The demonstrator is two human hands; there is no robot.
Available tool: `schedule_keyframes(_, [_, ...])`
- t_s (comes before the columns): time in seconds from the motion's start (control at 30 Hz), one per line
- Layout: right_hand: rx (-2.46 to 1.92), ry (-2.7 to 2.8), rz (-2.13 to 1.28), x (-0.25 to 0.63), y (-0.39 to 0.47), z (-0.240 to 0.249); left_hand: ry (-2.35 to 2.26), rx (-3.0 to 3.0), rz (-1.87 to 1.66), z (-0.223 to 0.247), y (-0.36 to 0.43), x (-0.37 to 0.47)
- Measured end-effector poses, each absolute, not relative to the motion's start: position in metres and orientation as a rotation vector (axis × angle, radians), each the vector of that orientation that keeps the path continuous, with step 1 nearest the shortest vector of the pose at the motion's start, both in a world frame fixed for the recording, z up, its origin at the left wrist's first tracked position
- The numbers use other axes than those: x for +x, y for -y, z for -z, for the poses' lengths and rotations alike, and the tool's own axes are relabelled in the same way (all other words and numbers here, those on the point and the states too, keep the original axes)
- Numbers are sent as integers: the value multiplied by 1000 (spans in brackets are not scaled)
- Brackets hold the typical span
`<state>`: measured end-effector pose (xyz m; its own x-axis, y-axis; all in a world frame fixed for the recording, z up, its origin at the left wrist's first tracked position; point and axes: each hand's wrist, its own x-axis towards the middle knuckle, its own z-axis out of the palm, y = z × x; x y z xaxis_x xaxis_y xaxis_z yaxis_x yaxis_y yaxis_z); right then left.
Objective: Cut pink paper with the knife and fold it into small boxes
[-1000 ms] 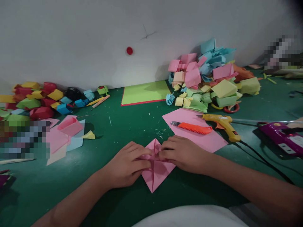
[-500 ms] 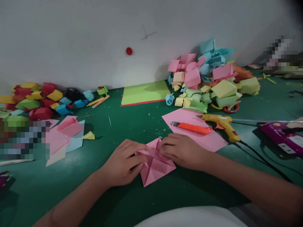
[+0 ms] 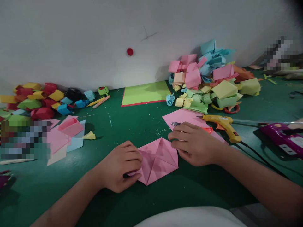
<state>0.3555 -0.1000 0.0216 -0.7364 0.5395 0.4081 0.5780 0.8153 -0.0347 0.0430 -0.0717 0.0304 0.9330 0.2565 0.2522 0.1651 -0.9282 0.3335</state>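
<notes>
A creased piece of pink paper (image 3: 158, 160) lies on the green table, its flaps partly spread and fold lines crossing its middle. My left hand (image 3: 124, 167) holds its left end, fingers on top and thumb at the near edge. Beside the paper's upper right edge is my right hand (image 3: 194, 143), fingers loosely bent and slightly apart, with nothing visible in them. This hand hangs over an orange-handled cutter (image 3: 208, 130) and covers most of it. Under the cutter lies a pink sheet (image 3: 176, 116).
A yellow glue gun (image 3: 224, 124) with a cord rests at right, near a purple power strip (image 3: 281, 135). Folded paper pieces (image 3: 193, 78) are heaped at back right, others (image 3: 42, 97) at left. A lime-green sheet (image 3: 145, 94) lies by the wall.
My right hand has moved right and off the paper's middle, now covering the cutter. My left hand has shifted slightly left. The paper's side flaps have spread wider.
</notes>
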Motion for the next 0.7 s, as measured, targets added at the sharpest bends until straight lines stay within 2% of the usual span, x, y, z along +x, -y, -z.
schedule_keyframes(0.17, [-713, 2711, 24, 360, 106, -28, -332, 2835, -320, -29, 74, 42])
schedule_keyframes(0.4, [-617, 2694, -402, 352, 114, -34, -318, 2869, -317, -30, 75, 43])
schedule_keyframes(0.7, [-785, 2693, -467, 353, 109, -24, -392, 3010, -335, -27, 80, 45])
